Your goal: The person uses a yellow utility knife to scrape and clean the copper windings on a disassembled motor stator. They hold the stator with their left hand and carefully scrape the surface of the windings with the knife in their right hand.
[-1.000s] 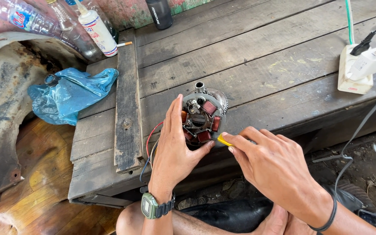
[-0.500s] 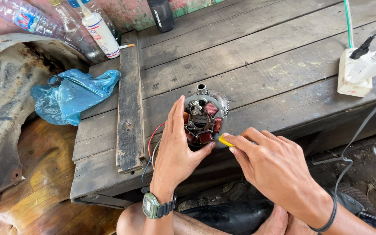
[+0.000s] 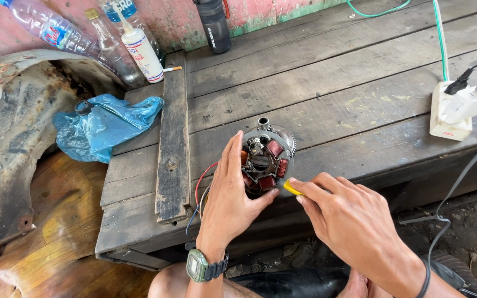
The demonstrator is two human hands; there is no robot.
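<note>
A person's left hand [image 3: 228,193] grasps a round metal stator with copper-red coils [image 3: 266,160], holding it upright at the near edge of a weathered wooden bench [image 3: 327,72]. The right hand [image 3: 349,218], just to its right, pinches a small yellow tool [image 3: 292,188] against the stator's lower rim. Thin coloured wires [image 3: 201,190] trail left of the wrist.

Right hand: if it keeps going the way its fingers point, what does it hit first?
The right hand points up-left, pinching a small yellow tool. Straight on, the tool's tip would likely first meet the round stator with copper coils, near its lower edge, beside the left hand. Depth is unclear.
</note>
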